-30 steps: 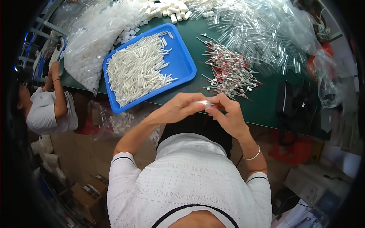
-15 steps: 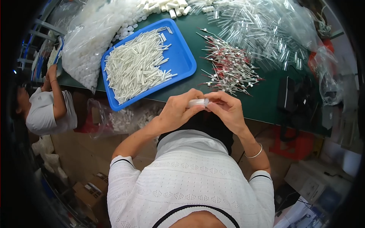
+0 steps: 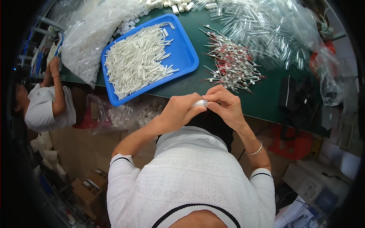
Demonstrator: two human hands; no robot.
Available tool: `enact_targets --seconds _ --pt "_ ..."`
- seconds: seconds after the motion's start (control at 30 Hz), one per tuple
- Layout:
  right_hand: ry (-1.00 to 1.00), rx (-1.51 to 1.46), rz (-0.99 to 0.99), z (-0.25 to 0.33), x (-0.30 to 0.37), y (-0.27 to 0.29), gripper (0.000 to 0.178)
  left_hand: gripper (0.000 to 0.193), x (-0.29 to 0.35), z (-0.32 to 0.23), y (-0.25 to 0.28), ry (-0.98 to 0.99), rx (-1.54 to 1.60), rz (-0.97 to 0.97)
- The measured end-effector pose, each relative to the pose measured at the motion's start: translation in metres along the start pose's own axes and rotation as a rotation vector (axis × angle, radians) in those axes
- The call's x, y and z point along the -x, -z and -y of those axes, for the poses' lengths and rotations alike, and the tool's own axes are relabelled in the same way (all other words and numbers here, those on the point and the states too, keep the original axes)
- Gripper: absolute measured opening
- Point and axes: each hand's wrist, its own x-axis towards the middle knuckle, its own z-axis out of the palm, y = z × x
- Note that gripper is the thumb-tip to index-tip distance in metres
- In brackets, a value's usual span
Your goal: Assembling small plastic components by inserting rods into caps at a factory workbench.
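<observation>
Both hands, left (image 3: 178, 110) & right (image 3: 225, 103), pinch a small clear tube (image 3: 199, 103) w/ whitish fill between fingertips, just off the near edge of the green bench (image 3: 266, 95). Blue tray (image 3: 188, 53) of white sticks sits beyond, red-tipped pins (image 3: 232, 62) beside it.

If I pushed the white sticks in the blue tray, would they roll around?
Probably. The white sticks look thin, round and loose in a heap, so they'd likely roll and scatter. They seem light. The blue tray has a raised rim that should stop most.

Blue tray (image 3: 187, 53) of white sticks (image 3: 137, 60) on green table (image 3: 266, 98).
</observation>
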Motion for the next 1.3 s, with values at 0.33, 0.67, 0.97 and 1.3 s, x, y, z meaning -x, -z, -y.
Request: enact_targets --seconds 0.33,0.67,0.97,1.3 --pt "0.005 -0.121 -0.025 -0.010 0.006 -0.020 0.007 0.033 0.013 0.015 -0.010 0.389 0.854 0.330" --pt "0.390 1.216 -0.187 -0.002 -0.071 0.022 0.016 0.031 0.137 0.096 -0.008 0.660 0.179 -0.011" --pt "0.180 0.636 -0.396 -0.001 -0.090 0.025 0.005 0.027 0.104 0.058 0.012 0.567 0.078 0.014" --pt "0.119 -0.214 -0.431 0.017 -0.044 0.013 0.007 0.019 -0.047 0.008 -0.001 -0.275 -0.328 -0.430"
